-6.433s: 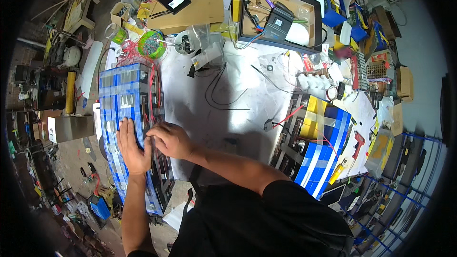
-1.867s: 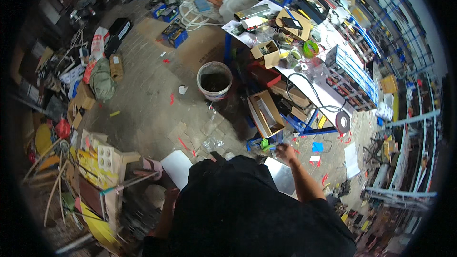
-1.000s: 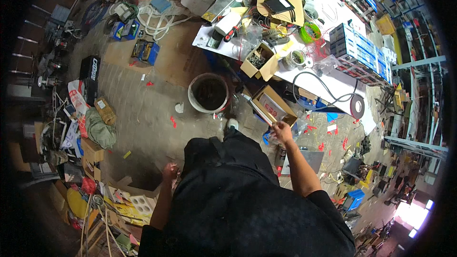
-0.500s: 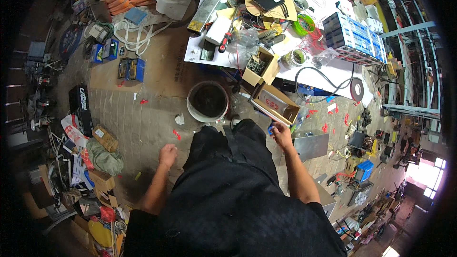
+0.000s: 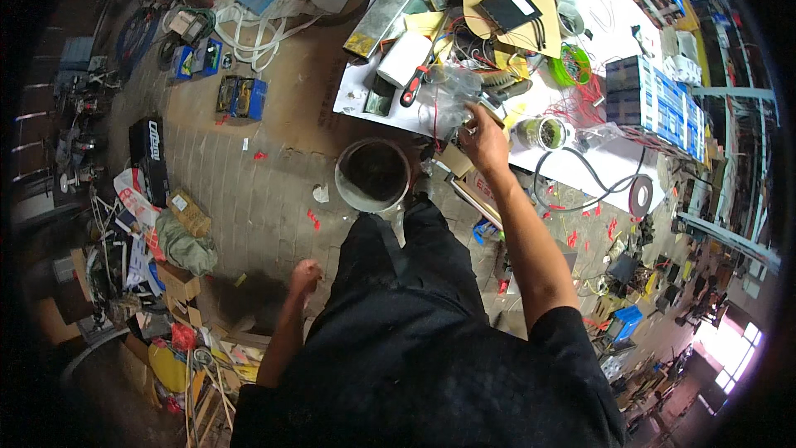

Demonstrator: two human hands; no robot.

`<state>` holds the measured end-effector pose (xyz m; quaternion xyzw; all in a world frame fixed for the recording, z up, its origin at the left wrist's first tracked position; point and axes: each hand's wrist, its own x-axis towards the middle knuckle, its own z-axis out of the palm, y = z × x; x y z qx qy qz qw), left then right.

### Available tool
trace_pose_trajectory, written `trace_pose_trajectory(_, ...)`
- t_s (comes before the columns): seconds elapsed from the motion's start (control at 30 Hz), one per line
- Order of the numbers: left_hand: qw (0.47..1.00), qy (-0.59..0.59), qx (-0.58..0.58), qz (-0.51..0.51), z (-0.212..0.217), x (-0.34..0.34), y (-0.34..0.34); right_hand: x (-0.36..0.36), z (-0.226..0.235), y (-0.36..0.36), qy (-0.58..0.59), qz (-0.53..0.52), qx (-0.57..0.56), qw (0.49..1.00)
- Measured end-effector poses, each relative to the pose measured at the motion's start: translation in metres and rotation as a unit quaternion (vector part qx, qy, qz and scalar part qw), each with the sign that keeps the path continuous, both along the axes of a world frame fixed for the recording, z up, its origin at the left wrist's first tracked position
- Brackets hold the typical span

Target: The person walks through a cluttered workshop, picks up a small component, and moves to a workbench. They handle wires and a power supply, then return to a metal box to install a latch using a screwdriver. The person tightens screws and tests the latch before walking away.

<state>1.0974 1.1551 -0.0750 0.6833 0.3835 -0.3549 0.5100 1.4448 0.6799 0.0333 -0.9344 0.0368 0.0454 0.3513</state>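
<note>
Right hand: I see my right hand stretched forward to the near edge of the counter; its grip rests against a clear plastic bag lying among tangled wires; whether the fingers pinch the bag or only touch it, I cannot tell
Left hand: my left hand hangs low beside my hip over the brick floor; its grip is curled loosely inward and holds nothing
Clear plastic bag: on the counter's near edge, just beside a red-handled tool and a white roll
Bucket: a round grey bucket stands on the floor just beside the counter, directly ahead of my legs
Tape roll: a dark tape roll lies at the counter's right corner, well apart from the right hand
Blue-white box: a blue and white box sits further right on the counter
</note>
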Motion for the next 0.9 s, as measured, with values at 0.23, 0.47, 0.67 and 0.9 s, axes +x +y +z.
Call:
trace_pose_trajectory(0.23,0.996,0.049,0.023,0.068,0.064,-0.006,-0.046,-0.022,-0.030,-0.039,0.026,0.035,0.005,0.999)
trace_pose_trajectory(0.47,0.989,0.090,-0.007,0.117,0.010,-0.049,-0.020,-0.027,-0.037,-0.037,-0.033,-0.012,0.052,0.998)
trace_pose_trajectory(0.67,0.996,-0.001,-0.003,0.084,0.030,0.019,-0.035,-0.002,-0.062,-0.039,-0.007,-0.131,0.337,0.932)
trace_pose_trajectory(0.9,0.972,-0.227,-0.015,-0.063,0.069,0.158,-0.110,0.032,0.022,-0.038,0.066,-0.120,0.479,0.867)
